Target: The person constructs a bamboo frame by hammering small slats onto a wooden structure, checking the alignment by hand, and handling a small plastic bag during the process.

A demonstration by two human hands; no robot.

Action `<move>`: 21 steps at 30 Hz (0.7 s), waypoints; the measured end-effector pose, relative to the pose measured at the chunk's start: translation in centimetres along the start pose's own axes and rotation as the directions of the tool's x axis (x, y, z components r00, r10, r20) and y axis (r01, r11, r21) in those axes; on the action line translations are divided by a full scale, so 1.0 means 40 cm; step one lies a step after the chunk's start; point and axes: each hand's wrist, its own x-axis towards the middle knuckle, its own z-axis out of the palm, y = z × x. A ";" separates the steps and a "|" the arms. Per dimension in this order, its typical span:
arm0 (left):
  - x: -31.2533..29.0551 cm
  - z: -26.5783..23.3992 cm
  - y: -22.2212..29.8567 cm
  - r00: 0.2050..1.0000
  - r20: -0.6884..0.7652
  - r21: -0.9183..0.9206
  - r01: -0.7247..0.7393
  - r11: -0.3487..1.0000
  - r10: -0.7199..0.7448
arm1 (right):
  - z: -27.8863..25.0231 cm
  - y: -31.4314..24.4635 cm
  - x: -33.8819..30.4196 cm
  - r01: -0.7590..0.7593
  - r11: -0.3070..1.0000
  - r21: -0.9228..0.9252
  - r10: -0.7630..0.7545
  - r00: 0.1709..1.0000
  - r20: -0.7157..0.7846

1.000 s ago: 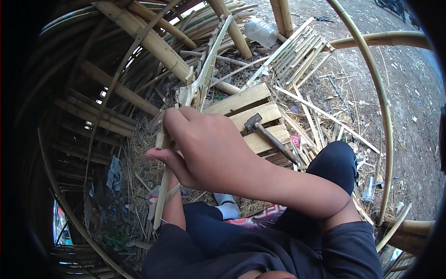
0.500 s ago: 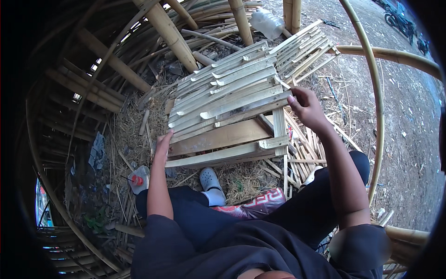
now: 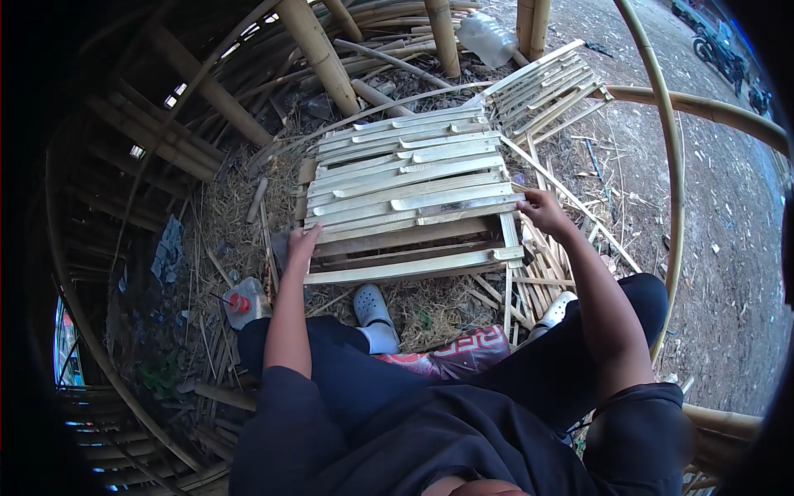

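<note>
Pale split-bamboo slats (image 3: 413,178) lie side by side across a low slatted bamboo frame in front of me. My right hand (image 3: 543,212) pinches the right end of one bamboo slat (image 3: 467,205), which carries a greyish stain. At the left edge, my left hand (image 3: 303,245) has its fingers closed at the slats' left ends, apparently on the same slat; its thumb is partly hidden. Nearer to me, a gap shows darker cross pieces (image 3: 405,236) beneath. A separate front slat (image 3: 413,269) borders that gap.
Another slatted bamboo panel (image 3: 550,91) lies at the far right. Bamboo posts (image 3: 318,54) and a curved bamboo hoop (image 3: 674,165) surround me. Loose strips (image 3: 550,269) lie right of the frame. A jug with a red cap (image 3: 240,302) sits left; a clear plastic bottle (image 3: 488,40) lies behind.
The slatted surface has levelled out, and its slats now run more nearly crosswise. My right hand has come down and toward me with the slat end. My left hand has shifted slightly right.
</note>
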 end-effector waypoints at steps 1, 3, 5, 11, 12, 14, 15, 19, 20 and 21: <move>-0.001 0.014 -0.002 1.000 0.007 -0.007 -0.026 1.000 0.026 | -0.011 0.008 0.001 -0.010 1.000 0.010 0.010 1.000 -0.002; 0.004 0.021 0.005 0.999 0.032 0.043 -0.032 0.999 0.031 | -0.026 0.023 -0.001 -0.001 1.000 -0.006 0.001 1.000 -0.023; 0.011 0.000 0.008 0.994 0.104 0.161 -0.032 0.986 0.015 | -0.021 -0.025 0.003 -0.194 0.981 -0.012 0.193 0.981 -0.028; -0.115 0.057 0.079 0.930 -0.098 0.799 -0.139 0.585 0.354 | -0.040 -0.141 -0.038 -0.526 0.762 -0.378 0.607 0.783 0.133; -0.166 0.085 0.126 0.896 0.025 0.723 -0.323 0.611 0.443 | -0.045 -0.136 -0.045 -0.536 0.754 -0.380 0.616 0.778 0.122; -0.268 0.128 0.200 0.735 0.231 0.448 -0.662 0.602 0.637 | -0.039 -0.128 -0.047 -0.477 0.791 -0.382 0.592 0.754 0.283; -0.311 0.151 0.225 0.643 0.364 0.293 -0.766 0.572 0.674 | -0.035 -0.123 -0.047 -0.470 0.812 -0.346 0.575 0.742 0.344; -0.475 0.262 0.263 0.436 0.668 0.130 -0.866 0.482 0.603 | -0.018 -0.100 -0.054 -0.423 0.863 -0.275 0.505 0.727 0.466; -0.493 0.283 0.251 0.438 0.665 0.129 -0.865 0.484 0.605 | -0.012 -0.107 -0.056 -0.420 0.863 -0.279 0.505 0.727 0.466; -0.502 0.307 0.231 0.412 0.664 0.164 -0.894 0.417 0.623 | -0.007 -0.113 -0.057 -0.385 0.875 -0.295 0.483 0.742 0.465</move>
